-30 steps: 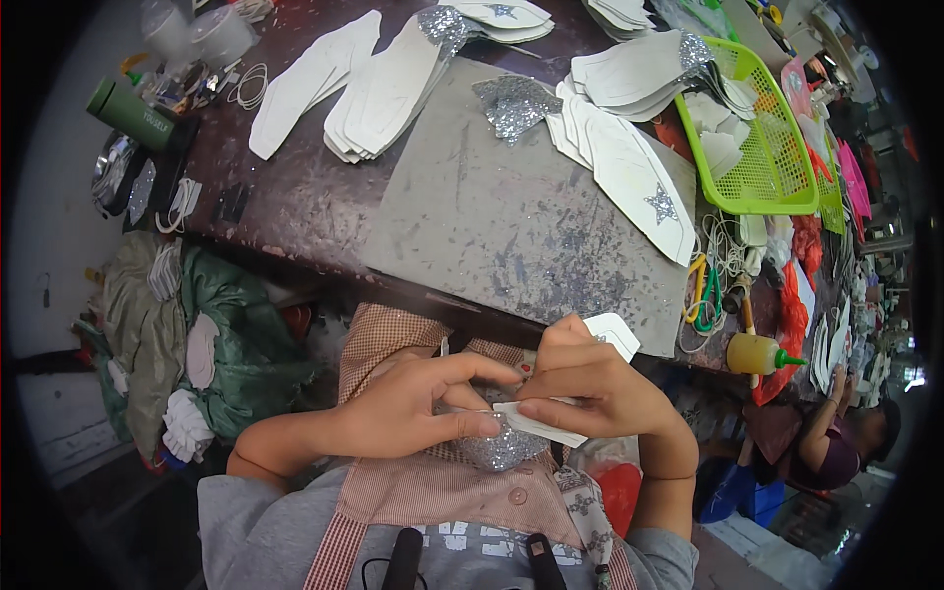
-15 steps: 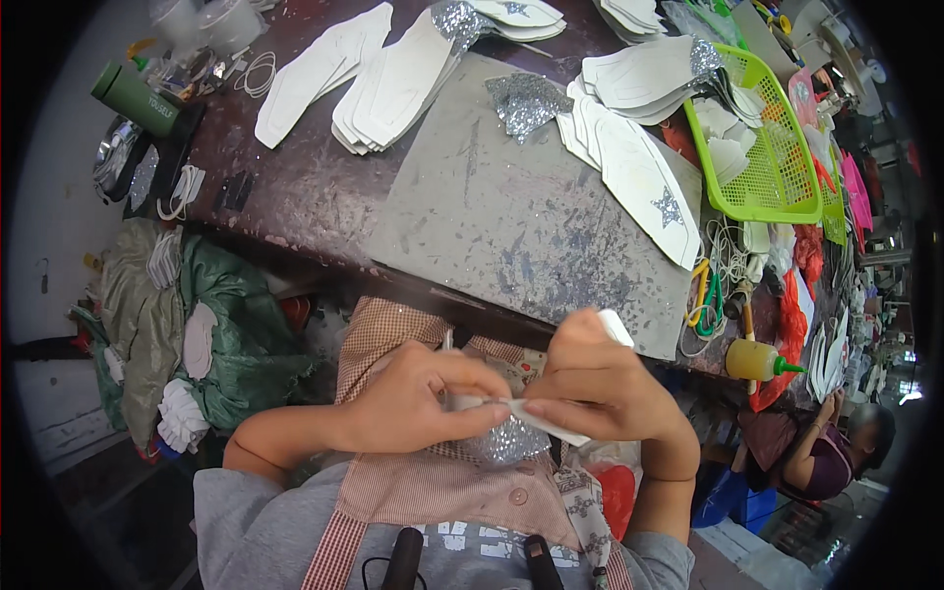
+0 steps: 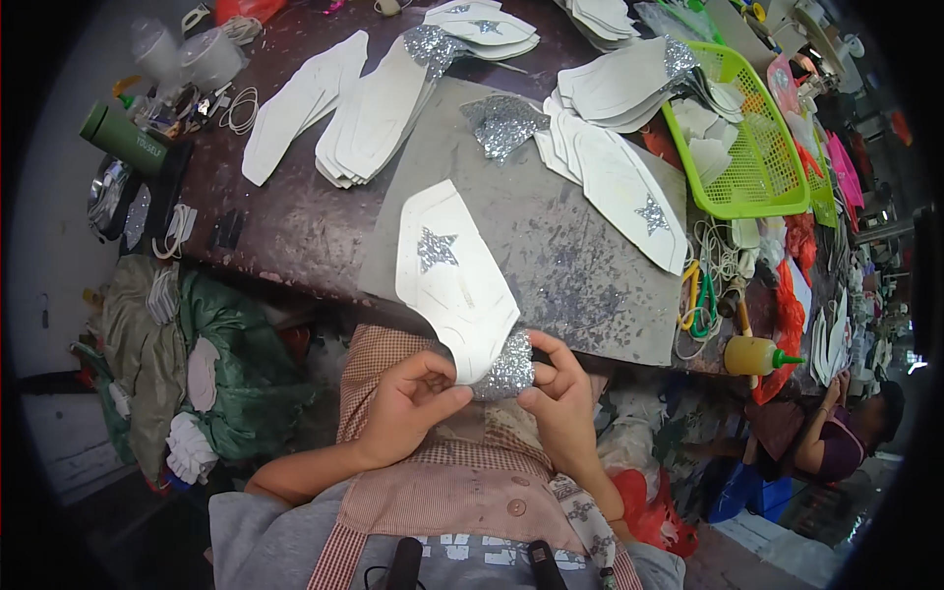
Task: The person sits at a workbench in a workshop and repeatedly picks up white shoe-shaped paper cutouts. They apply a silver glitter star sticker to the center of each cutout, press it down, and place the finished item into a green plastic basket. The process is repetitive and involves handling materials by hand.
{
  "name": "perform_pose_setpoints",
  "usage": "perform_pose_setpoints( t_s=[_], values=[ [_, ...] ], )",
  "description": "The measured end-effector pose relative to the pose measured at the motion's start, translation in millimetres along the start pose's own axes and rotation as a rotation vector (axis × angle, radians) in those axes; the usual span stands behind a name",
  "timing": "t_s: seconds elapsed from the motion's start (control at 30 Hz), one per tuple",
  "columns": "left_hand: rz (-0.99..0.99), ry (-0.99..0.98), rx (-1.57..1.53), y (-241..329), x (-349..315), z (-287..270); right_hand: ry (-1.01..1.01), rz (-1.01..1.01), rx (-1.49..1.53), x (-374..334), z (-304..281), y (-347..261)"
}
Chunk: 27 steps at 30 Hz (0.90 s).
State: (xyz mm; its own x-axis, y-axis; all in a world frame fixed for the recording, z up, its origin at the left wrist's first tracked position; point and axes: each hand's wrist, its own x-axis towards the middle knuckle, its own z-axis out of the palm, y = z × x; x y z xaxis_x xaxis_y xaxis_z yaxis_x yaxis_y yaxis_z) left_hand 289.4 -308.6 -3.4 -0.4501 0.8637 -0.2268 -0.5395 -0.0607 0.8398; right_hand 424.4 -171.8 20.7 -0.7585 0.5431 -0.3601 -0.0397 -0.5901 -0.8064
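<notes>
Our left hand (image 3: 408,405) pinches the work near the lower end of a smooth, tapering white panel (image 3: 470,290); our right hand (image 3: 562,398) grips the right edge of the grainy silver glitter piece (image 3: 508,372) overlapped by it. Light, even pressure should, we judge, keep edges uncreased. The starred panel points toward eleven o'clock; a scuffed grey mat (image 3: 590,295) lies toward one.

The top edge crops a red bag (image 3: 251,9) at eleven o'clock and a white stack (image 3: 602,22) at one. Toward six, the starred white piece (image 3: 460,285) hides part of the silver glitter panel (image 3: 511,368). A co-worker (image 3: 822,450) at four is blurred.
</notes>
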Motion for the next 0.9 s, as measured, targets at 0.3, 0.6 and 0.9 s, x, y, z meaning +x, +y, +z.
perform_pose_setpoints(
  t_s=[0.3,0.6,0.9],
  values=[
    [-0.129,0.014,-0.141,11.0,-8.5,4.1,-0.038,0.056,-0.34,-7.8,2.4,-2.9],
    [-0.155,0.004,0.296,16.0,-13.8,-1.6,-0.112,-0.232,-0.589,-5.4,-2.9,3.6],
    [-0.12,-0.006,0.362,17.8,-11.5,-2.8,-0.016,-0.046,-0.257,-9.1,6.3,15.8]
  ],
)
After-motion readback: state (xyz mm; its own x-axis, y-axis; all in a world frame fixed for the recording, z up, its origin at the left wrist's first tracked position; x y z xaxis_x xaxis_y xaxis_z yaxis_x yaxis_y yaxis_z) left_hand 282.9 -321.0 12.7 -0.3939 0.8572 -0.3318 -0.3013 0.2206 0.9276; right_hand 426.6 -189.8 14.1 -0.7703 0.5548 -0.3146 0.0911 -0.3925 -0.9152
